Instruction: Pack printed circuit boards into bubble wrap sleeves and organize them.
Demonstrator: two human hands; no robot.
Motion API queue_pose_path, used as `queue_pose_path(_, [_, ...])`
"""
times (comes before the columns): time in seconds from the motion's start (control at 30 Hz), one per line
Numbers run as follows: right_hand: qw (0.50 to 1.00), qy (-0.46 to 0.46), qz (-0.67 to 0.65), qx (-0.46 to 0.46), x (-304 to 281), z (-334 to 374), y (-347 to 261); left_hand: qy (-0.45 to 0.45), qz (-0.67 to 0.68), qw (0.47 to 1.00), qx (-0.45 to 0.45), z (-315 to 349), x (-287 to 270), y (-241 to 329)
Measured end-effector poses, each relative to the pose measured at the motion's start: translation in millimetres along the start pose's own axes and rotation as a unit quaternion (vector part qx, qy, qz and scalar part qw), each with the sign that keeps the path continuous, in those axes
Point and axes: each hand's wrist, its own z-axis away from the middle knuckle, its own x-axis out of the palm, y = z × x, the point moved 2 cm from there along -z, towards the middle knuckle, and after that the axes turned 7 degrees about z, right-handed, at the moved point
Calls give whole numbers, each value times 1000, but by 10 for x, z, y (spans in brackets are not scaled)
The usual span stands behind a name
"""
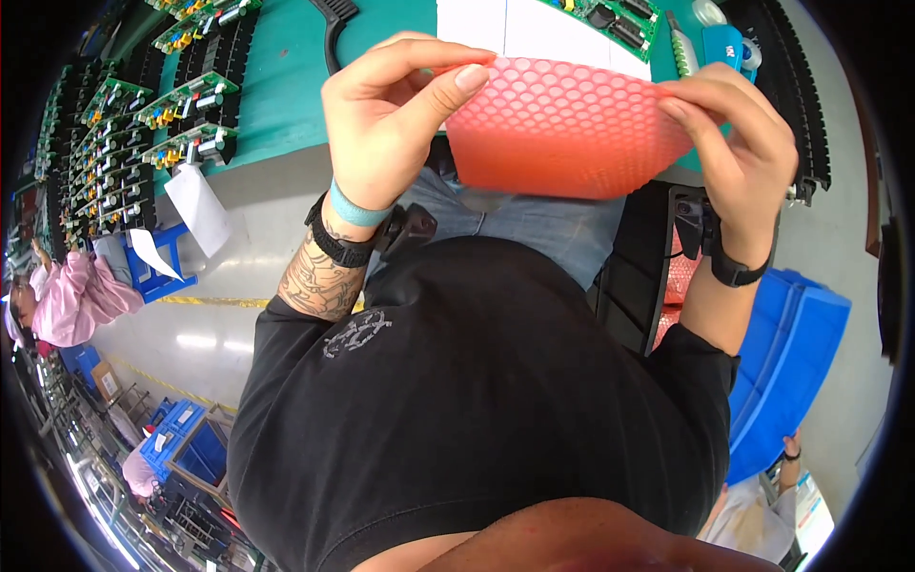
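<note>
Holding a translucent red bubble-wrap pouch point(572, 133) at twelve o'clock!
Our left hand point(386, 119) and right hand point(739, 143) pinch opposite corners; we see nothing inside, and a green circuit board point(633, 29) lies outside, one o'clock.

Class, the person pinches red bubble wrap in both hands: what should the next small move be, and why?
Perhaps the left hand should lightly rub the upper edge of the red bubble wrap to check whether it parts into layers, while the right hand holds its end. Both hands pinch near that edge's ends, and the view does not show whether it opens.
</note>
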Motion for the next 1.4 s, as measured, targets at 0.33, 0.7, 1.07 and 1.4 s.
queue_pose_path(0.33, [981, 86, 93, -147, -62, 296, -284, -113, -232, 888, 380, 99, -13, 196])
queue_pose_path(0.7, [968, 140, 135, -157, -23, 428, -321, -98, -247, 868, 420, 161, -36, 180])
queue_pose_path(1.07, [970, 126, 140, -151, 11, 544, -398, -98, -327, 831, 440, 238, 10, 140])
queue_pose_path(1.4, [970, 137, 142, -144, 10, 632, -429, -92, -296, 865, 395, 340, -8, 114])
